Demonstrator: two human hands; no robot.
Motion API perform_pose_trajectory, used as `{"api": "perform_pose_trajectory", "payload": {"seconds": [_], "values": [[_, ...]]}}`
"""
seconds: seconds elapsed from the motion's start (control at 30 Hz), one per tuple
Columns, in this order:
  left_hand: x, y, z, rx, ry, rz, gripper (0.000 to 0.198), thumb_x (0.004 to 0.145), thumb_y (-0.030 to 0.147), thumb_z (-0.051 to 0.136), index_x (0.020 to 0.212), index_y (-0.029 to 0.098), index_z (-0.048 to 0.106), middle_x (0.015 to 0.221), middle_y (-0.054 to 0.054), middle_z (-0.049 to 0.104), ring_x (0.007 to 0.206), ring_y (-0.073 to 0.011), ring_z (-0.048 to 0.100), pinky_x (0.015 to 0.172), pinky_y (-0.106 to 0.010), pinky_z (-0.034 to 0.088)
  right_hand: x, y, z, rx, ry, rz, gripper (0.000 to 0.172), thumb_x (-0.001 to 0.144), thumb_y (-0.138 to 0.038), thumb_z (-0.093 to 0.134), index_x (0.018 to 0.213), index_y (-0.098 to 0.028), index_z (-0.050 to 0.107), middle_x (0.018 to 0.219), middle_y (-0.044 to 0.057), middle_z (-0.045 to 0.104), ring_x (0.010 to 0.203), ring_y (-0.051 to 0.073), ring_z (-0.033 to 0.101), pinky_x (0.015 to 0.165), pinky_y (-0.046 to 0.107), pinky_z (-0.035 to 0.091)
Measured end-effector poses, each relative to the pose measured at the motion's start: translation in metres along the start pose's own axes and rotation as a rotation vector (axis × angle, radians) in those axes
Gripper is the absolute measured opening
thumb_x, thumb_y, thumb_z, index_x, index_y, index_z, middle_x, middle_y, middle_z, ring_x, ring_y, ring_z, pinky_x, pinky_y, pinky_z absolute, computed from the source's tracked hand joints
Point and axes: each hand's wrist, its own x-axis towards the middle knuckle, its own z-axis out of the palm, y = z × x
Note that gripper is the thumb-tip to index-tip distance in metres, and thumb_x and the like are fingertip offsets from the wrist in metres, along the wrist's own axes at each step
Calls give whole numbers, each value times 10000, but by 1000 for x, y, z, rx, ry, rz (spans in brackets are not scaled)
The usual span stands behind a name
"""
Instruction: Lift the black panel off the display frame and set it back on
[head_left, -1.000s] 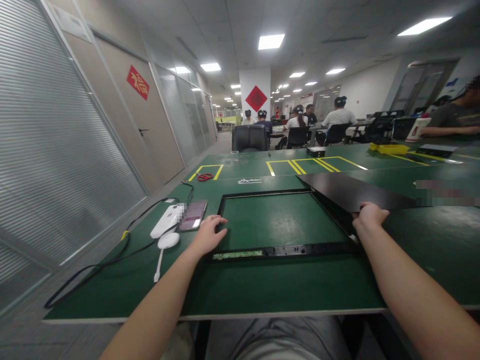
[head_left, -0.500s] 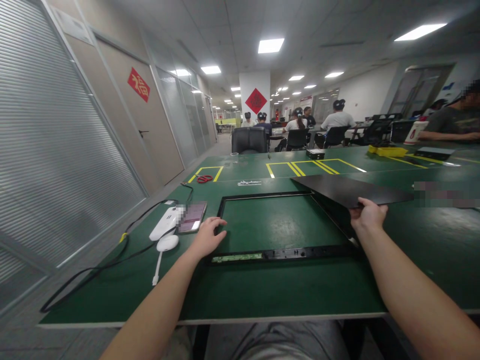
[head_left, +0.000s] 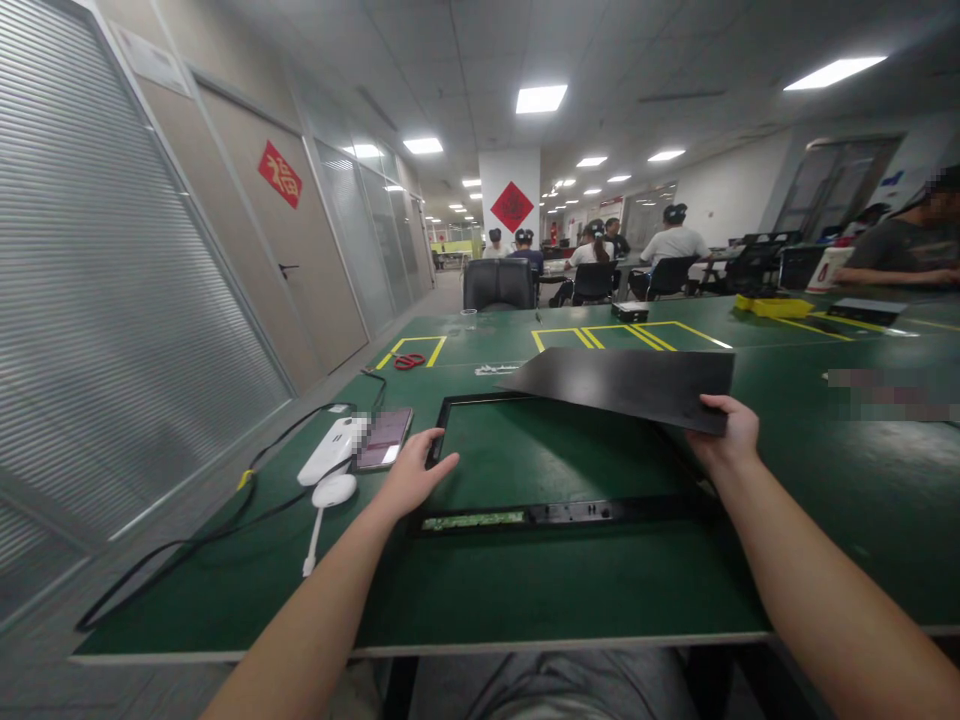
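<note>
A thin dark panel [head_left: 630, 385] is tilted in the air, gripped at its near right corner by my right hand [head_left: 726, 435]. Below it a black rectangular frame [head_left: 577, 512] lies on the green table, its right and far sides partly covered by the panel. On the frame's near bar, toward the left, a green circuit strip [head_left: 472, 521] shows. My left hand [head_left: 421, 468] rests at the frame's left side, thumb and fingers apart, holding nothing. Green tabletop is visible through the frame's opening.
Left of the frame lie a phone [head_left: 386, 438], a white power bank [head_left: 330, 452], a white round adapter [head_left: 334, 490] and a black cable [head_left: 172, 540]. Red scissors [head_left: 409, 361] and small white pieces [head_left: 496, 370] lie farther back. A yellow tray [head_left: 772, 306] stands far right, near a seated person [head_left: 907, 245].
My right hand has swung the dark panel leftward, so it now hangs over the frame's far right part. My left hand has stayed at the frame's left side.
</note>
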Motion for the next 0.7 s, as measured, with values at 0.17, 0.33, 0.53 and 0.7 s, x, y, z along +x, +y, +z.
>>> {"api": "perform_pose_trajectory", "payload": {"seconds": [0.17, 0.33, 0.53, 0.7], "values": [[3, 1, 3, -198, 70, -97, 633, 827, 523, 675, 1347, 180, 559, 1423, -193, 606, 1325, -325, 581, 1132, -482, 442, -11, -4, 7, -31, -75, 162, 329, 583, -90, 574, 894, -192, 604, 803, 28, 675, 724, 194, 683, 632, 343, 623], [9, 0, 6, -489, 120, -274, 549, 916, 480, 596, 1369, 177, 530, 1379, -191, 641, 1259, -284, 640, 1128, -446, 447, -20, -10, 10, -81, -99, 248, 345, 578, -141, 580, 915, -187, 637, 831, 68, 705, 780, 251, 710, 685, 432, 632], [5, 21, -6, -980, 108, -441, 325, 978, 403, 515, 1149, 156, 638, 1022, -111, 758, 851, -192, 743, 831, -325, 591, -9, -12, 0, -178, -162, 326, 277, 568, -170, 592, 839, -187, 648, 745, 65, 698, 800, 285, 724, 717, 471, 627], [2, 31, -15, -1087, 79, -528, 224, 777, 168, 699, 997, 144, 728, 788, -40, 752, 640, -148, 686, 577, -224, 528, 2, -13, -11, -316, -323, 398, 171, 599, -182, 623, 765, -212, 651, 714, 77, 718, 827, 298, 739, 766, 440, 626]]}}
